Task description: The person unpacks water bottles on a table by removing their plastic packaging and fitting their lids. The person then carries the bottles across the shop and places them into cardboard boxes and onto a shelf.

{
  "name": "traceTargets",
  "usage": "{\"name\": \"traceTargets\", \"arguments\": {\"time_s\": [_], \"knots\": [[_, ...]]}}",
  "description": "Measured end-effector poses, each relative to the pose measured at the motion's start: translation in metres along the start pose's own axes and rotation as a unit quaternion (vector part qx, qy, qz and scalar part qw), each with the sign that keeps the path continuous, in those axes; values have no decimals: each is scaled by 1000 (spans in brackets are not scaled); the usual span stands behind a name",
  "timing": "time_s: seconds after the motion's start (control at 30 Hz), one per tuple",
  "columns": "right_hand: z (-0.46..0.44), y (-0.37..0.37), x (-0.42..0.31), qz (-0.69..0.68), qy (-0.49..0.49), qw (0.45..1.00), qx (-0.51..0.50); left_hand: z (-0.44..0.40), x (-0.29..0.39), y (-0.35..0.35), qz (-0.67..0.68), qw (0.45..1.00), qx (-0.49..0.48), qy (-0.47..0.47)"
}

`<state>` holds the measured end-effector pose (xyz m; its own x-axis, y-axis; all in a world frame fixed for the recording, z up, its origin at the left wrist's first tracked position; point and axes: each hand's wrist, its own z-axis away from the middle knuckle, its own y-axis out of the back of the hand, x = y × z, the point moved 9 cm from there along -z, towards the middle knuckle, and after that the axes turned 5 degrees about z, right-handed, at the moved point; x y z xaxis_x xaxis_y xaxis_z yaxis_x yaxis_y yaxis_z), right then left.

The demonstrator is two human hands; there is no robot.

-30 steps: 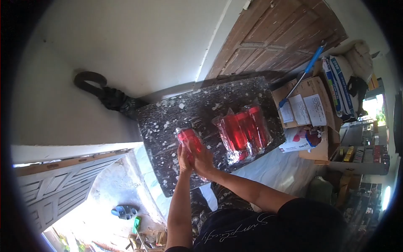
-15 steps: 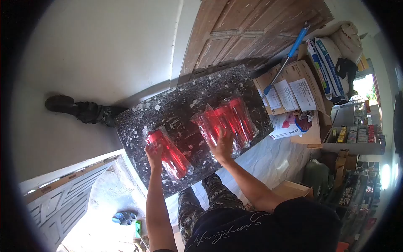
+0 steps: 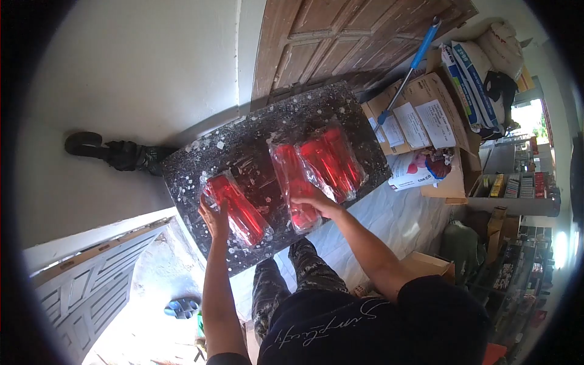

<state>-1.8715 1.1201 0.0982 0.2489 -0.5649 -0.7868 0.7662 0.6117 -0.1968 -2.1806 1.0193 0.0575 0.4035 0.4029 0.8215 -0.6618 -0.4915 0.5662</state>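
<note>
Several red bottles in clear plastic wrapping lie on a dark, paint-spattered tabletop point(image 3: 201, 161). My left hand point(image 3: 214, 218) is at the upper left side of the leftmost red bottle point(image 3: 240, 210), its thumb over the wrapping and its fingers along the edge. Across the lower half of the middle red bottle point(image 3: 289, 161) lies my right hand point(image 3: 317, 202), with thumb and fingers around it. To the right of that, two more red bottles point(image 3: 331, 159) rest side by side in their wrapping.
Cardboard boxes point(image 3: 420, 115) with paper sheets stand right of the table, a blue-handled pole point(image 3: 424, 48) leaning against them. A wooden door point(image 3: 340, 42) is behind. Stocked shelves point(image 3: 517, 204) line the far right. Slippers point(image 3: 182, 308) lie at lower left.
My right hand has drawn the middle bottle left and toward me, apart from the two at right. My left hand has shifted slightly down the leftmost bottle's side.
</note>
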Motion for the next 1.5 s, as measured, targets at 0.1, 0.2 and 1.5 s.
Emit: {"name": "traceTargets", "arguments": {"time_s": [0.1, 0.2, 1.5], "knots": [[32, -9, 4, -208, -110, 972, -28, 3, 9, 15, -15, 1000, -16, 15], [75, -32, -66, -283, 67, 957, 5, 10, 30, 31, -33, 999, -11, 12], [250, -17, -134, 74, 144, 987, 19, 171, 322, 3, 416, 784, -444, 122]]}}
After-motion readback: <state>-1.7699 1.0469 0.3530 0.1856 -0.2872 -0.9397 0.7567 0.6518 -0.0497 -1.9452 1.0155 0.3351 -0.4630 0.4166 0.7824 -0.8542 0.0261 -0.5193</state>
